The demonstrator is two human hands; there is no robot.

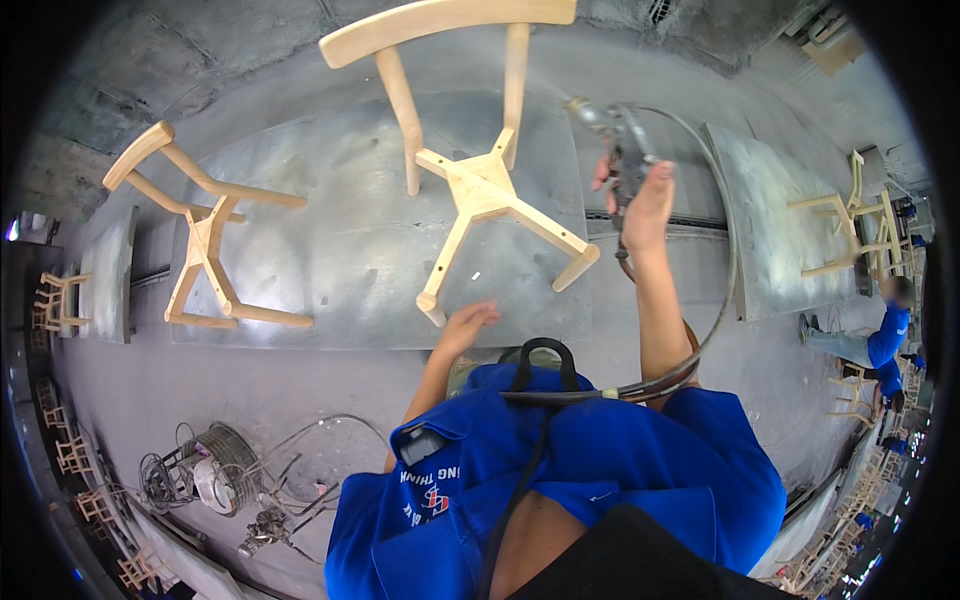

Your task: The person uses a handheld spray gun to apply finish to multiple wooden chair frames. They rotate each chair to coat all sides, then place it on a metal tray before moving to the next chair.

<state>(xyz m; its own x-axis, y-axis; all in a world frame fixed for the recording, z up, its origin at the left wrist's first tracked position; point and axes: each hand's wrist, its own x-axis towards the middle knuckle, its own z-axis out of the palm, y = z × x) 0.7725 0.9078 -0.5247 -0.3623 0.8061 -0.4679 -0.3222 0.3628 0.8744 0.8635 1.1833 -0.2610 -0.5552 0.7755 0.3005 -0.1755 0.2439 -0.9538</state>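
Note:
My right hand (648, 205) is wrapped round a spray gun (627, 165), held up to the right of a pale wooden chair frame (482, 188). The gun's nozzle end is blurred, and a faint mist shows between it and the frame's curved back rail. A dark hose (736, 240) loops from the gun past my right forearm. The frame has a cross-shaped seat support and stands on a grey metal-topped table (350, 290). By its near left leg is my left hand (468, 326), open, fingers loosely stretched, holding nothing.
A second wooden chair frame (207, 240) stands on the table's left part. At right, another table (775, 240) bears more frames, with people in blue beyond. A pump-like machine with coiled hoses (215, 475) sits on the floor at lower left.

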